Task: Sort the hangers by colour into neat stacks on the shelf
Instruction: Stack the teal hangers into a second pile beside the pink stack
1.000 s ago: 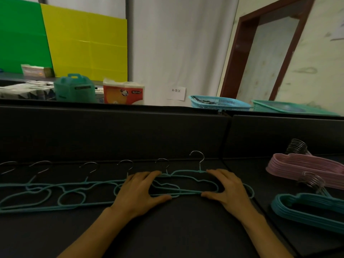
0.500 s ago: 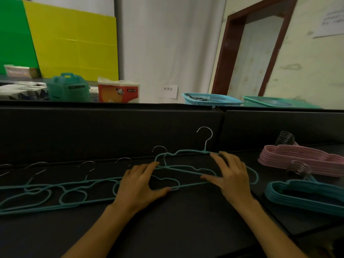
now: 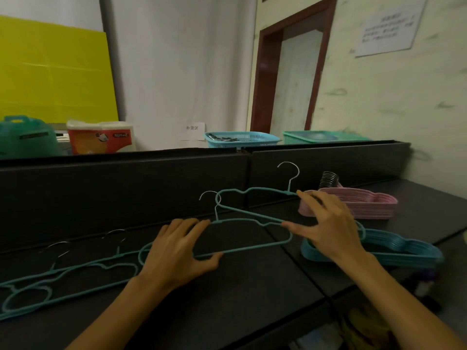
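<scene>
Teal wire hangers with silver metal hooks: one of them, the lifted teal hanger [image 3: 249, 201], is tilted up off the black shelf [image 3: 252, 281], its hook high near the shelf's back wall. We hold it in our right hand [image 3: 331, 226], forefinger on the upper bar just below the hook and thumb against the lower bar, fingers curled round the wire. Our left hand [image 3: 177, 251] rests on a second teal hanger [image 3: 252, 238] lying flat, fingers spread over its shoulder, thumb under the bottom bar; whether it grips or only presses, we cannot tell. Left of that hand, a row of overlapping teal hangers [image 3: 75, 279] lies flat along the shelf, hooks pointing to the back wall. Right of our hands, a stacked pile of pink hangers [image 3: 361, 203] sits near the back, and a stacked pile of teal hangers [image 3: 399, 248] lies nearer us, partly behind our right wrist. Beyond the shelf wall stand a blue plastic basket [image 3: 241, 138], a green plastic basket [image 3: 321, 136] and a red-and-white tissue pack [image 3: 99, 136].
</scene>
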Demonstrator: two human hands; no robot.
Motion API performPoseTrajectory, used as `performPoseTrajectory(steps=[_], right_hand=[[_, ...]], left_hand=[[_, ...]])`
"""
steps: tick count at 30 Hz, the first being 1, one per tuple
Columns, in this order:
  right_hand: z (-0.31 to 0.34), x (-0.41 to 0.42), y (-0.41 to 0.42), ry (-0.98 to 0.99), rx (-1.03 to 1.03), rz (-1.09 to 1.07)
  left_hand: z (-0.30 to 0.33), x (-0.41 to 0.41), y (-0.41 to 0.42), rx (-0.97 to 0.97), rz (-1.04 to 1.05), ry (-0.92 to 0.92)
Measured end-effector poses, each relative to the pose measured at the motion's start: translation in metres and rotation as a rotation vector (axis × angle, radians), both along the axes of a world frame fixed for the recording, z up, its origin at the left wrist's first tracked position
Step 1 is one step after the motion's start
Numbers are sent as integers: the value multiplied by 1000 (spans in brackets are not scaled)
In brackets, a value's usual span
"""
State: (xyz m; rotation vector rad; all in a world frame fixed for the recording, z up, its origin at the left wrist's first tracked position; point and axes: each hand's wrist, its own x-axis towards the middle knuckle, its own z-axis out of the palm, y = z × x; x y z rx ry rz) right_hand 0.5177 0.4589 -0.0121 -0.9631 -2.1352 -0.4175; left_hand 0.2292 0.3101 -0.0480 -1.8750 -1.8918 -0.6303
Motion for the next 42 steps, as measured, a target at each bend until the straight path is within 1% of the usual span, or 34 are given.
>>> performPoseTrajectory(steps=[6,12,16,22,27,30,36,42], right_hand=[[10,91,22,-40,12,-124],[17,182,42,-49,67,-215],[18,232,57,-37,88,-247],[19,294,81,29,81,-231],[14,325,100,8,54,-202],[12,336,109,12,43,-188],[4,339,120,12,1,-145],[-4,336,124,-30,-38,-111]], left_hand=[[1,69,43,50,-98,31],[0,149,88,97,-200,57],[-1,193,114,95,-244,85],[-5,253,151,110,-279,67],[-10,279,171,120,-278,60],[-13,283,178,88,-274,68],[-12,284,186,20,-280,53],[-14,283,186,-14,-268,49]])
